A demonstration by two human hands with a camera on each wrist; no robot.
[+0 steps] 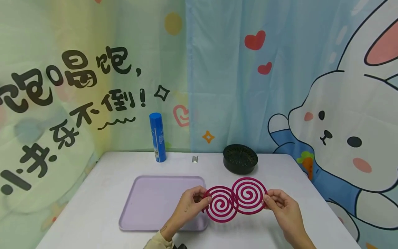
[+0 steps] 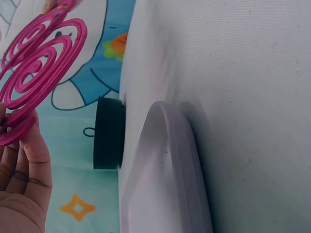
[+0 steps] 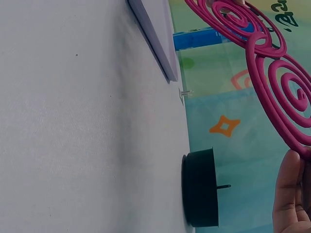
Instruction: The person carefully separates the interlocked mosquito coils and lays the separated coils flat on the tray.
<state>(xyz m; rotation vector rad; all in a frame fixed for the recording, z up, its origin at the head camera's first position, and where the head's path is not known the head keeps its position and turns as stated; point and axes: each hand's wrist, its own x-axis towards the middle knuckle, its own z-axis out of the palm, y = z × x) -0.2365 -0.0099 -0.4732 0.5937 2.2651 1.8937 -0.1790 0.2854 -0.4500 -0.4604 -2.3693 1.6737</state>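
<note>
Two magenta mosquito coils overlap at their inner edges, held up above the table. The left coil (image 1: 221,205) is pinched at its outer left edge between the thumb and fingers of my left hand (image 1: 190,204). My right hand (image 1: 285,211) pinches the right coil (image 1: 248,195) by its right edge. In the left wrist view, the left hand (image 2: 24,179) grips the near coil from below. The right wrist view has the right hand (image 3: 290,194) at the coil's lower rim. Whether the coils are interlocked or only overlapping, I cannot tell.
A lilac tray (image 1: 161,204) lies on the white table at left, partly behind the left hand. Behind the coils stands a round black tin (image 1: 239,162). A blue spray can (image 1: 158,137) and a small metal piece (image 1: 194,159) are near the back edge, before printed curtains.
</note>
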